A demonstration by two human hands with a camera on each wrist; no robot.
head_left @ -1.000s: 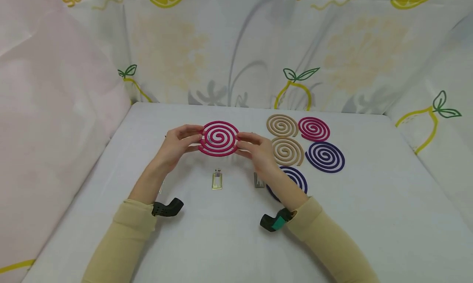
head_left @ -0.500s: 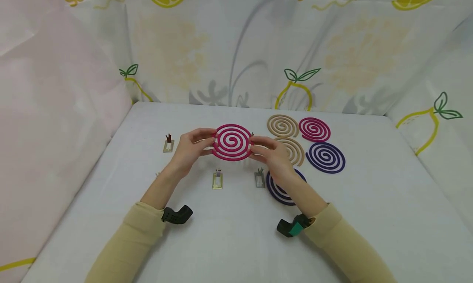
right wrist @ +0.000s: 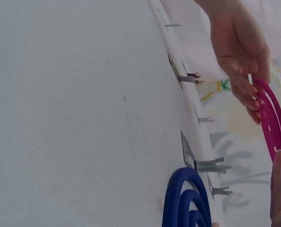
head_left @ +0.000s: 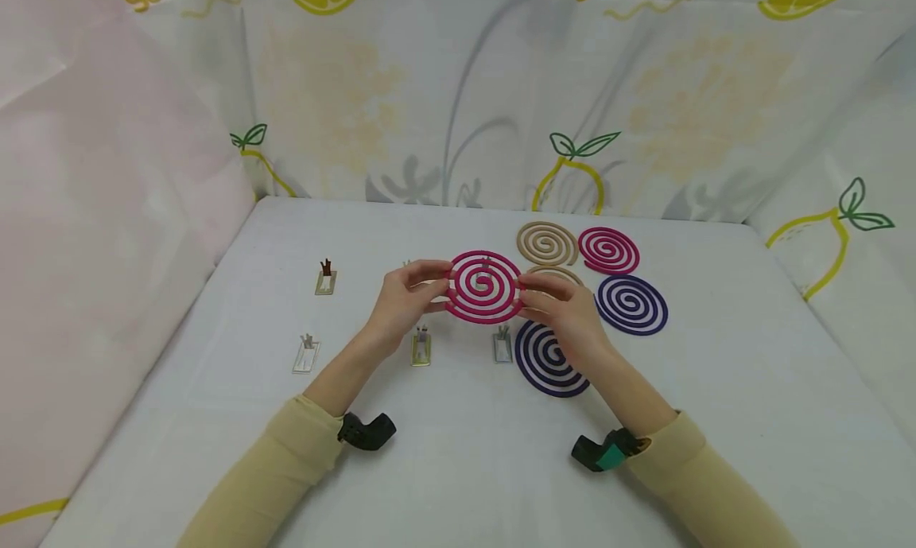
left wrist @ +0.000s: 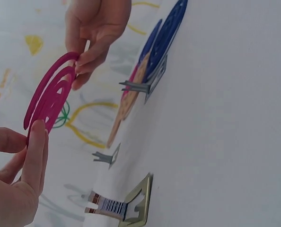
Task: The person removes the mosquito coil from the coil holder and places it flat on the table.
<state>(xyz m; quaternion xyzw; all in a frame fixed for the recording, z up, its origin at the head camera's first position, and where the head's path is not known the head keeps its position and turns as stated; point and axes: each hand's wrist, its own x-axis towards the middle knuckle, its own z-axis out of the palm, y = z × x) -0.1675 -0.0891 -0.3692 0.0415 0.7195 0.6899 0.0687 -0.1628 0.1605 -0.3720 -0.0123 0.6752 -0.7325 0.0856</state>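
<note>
Both hands hold a magenta mosquito coil in the air, tilted so that its face shows in the head view. The left hand pinches its left edge between thumb and fingers; the right hand pinches the opposite edge. In the left wrist view, the same coil appears nearly edge-on, well off the table. Under it stand small metal coil stands with upright prongs, a gold one and a silver one. Another stand shows partly through the coil's gaps.
More stands are at the left, one brown-pronged and one silver. Lying at right are a tan coil, a magenta coil and purple-blue coils; the right hand partly covers some. A printed curtain hangs behind the table.
Both hands have carried the magenta coil rightward and a little nearer, from above the gold stand to above the silver one. The stands at the left have come into view.
</note>
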